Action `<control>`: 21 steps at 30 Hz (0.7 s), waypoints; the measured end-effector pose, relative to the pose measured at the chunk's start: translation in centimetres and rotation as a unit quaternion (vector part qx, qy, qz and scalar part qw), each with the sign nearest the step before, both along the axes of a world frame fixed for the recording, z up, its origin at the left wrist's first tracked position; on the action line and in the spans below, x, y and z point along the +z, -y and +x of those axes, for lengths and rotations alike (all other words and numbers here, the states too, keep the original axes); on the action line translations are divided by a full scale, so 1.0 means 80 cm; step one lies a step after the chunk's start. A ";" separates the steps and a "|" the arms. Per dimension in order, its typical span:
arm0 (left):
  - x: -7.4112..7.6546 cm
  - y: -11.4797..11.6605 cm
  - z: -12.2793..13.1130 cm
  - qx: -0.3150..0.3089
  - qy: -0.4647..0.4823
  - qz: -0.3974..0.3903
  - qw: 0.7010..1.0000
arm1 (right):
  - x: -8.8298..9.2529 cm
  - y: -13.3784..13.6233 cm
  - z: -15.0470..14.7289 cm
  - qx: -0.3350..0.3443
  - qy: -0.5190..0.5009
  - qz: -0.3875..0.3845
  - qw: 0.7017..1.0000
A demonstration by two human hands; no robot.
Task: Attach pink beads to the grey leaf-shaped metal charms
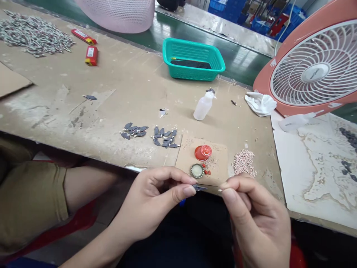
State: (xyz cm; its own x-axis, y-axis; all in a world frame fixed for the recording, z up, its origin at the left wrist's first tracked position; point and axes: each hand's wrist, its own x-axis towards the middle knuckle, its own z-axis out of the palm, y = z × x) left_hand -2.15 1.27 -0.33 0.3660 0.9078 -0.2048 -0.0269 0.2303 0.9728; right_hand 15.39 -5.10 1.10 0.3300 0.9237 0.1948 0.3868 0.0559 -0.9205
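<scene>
My left hand (156, 203) pinches a small dark grey leaf-shaped piece (200, 188) between thumb and forefinger, its pointed end toward the right. Facing it across a small gap, my right hand (258, 217) is closed at the fingertips on a tiny pale bit (220, 190); its exact kind is too small to tell. Just beyond the hands, a cardboard square (220, 152) carries a red cup-like cap (202, 152), a bottle cap (197, 170) with pale contents and several red bits (206, 172). A pile of small pinkish beads (244, 162) lies beyond my right hand.
Dark leaf-shaped pieces lie in two clusters (134, 130) (166, 137). Behind them stand a squeeze bottle (203, 107) and a green basket (193, 72). A fan (315, 72) occupies the right. Small pale-and-dark parts (33, 33) are heaped far left, near red boxes (91, 56). Someone's leg (92, 186) is at left.
</scene>
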 end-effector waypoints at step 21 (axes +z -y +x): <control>0.002 0.013 0.018 -0.010 0.021 0.052 0.998 | -0.008 0.003 -0.008 0.036 0.075 0.023 0.996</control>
